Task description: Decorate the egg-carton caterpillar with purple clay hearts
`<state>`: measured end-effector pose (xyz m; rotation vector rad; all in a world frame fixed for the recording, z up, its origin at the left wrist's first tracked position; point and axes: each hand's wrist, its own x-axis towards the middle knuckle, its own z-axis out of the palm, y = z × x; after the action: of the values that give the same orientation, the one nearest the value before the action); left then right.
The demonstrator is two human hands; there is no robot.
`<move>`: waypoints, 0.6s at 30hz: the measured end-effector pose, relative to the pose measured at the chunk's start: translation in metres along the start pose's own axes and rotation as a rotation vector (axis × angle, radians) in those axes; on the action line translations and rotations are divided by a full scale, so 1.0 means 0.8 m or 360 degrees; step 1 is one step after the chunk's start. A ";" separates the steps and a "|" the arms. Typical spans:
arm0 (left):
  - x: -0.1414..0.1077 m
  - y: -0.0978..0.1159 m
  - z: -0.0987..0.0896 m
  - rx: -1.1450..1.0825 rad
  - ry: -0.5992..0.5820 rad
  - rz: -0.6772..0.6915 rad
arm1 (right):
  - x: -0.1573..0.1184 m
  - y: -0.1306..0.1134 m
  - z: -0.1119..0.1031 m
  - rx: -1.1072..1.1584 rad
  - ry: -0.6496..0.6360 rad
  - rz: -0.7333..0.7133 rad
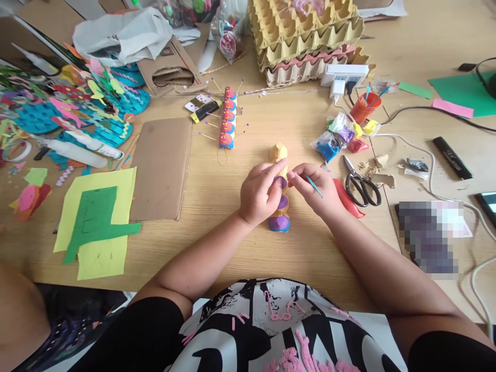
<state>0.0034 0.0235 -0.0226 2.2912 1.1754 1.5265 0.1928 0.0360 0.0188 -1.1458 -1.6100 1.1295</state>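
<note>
A strip of egg-carton cups [279,223] lies upright on the table before me, plain yellowish at the far end, purple and blue at the near end. My left hand [260,194] is closed round its middle, fingers bent over the cups. Beside it, my right hand [315,188] has thumb and fingertips pinched near the strip's right side, with a thin teal stick [313,186] held among the fingers. Whatever lies between the right fingertips is too small to tell. Further back stands a finished-looking red and blue cup caterpillar [228,121] with pins along both sides.
Black scissors [360,183] and a red packet [346,199] lie right of my right hand. Behind are clay bags [333,142], a red cup [364,108] and stacked egg trays [306,41]. Cardboard [160,165] and green paper [95,217] are left. Another person's bare limb shows at lower left.
</note>
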 end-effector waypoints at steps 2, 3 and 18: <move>-0.001 -0.006 0.001 0.0099 0.0091 -0.0164 | 0.001 0.004 -0.003 -0.0084 0.0024 0.0004; -0.002 -0.010 0.002 0.0160 0.0153 -0.0259 | 0.002 0.007 -0.004 -0.0162 0.0036 0.0000; 0.011 0.001 -0.004 -0.0188 -0.0127 -0.1352 | 0.006 0.023 0.002 0.0027 0.0041 0.0471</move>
<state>0.0026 0.0274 -0.0142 1.4290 1.6642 1.1076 0.1940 0.0437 0.0016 -1.4147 -1.4397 1.3063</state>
